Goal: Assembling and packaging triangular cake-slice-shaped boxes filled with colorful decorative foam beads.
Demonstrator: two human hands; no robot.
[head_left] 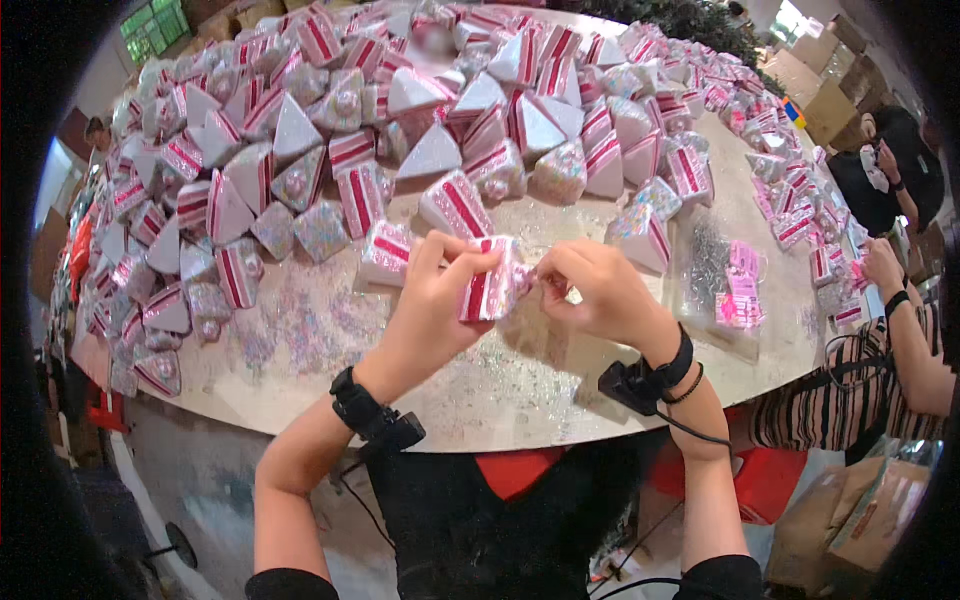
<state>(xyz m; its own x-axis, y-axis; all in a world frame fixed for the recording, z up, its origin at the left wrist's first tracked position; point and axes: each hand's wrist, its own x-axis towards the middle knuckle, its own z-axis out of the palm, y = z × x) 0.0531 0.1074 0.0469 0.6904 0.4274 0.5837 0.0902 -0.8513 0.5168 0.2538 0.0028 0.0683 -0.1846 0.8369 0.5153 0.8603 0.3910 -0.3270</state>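
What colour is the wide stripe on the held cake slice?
The stripe is deep pinkish red, head view.

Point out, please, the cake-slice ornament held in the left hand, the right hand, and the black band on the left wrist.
Cake-slice ornament (490,289): head view, on its striped side.
Right hand (612,292): head view, on its back.
Black band (354,402): head view, on its strap.

A pale, curvy tabletop (430,415) stands over a gray floor (225,465). A green window (155,28) glows far back, near brown boxes (258,13).
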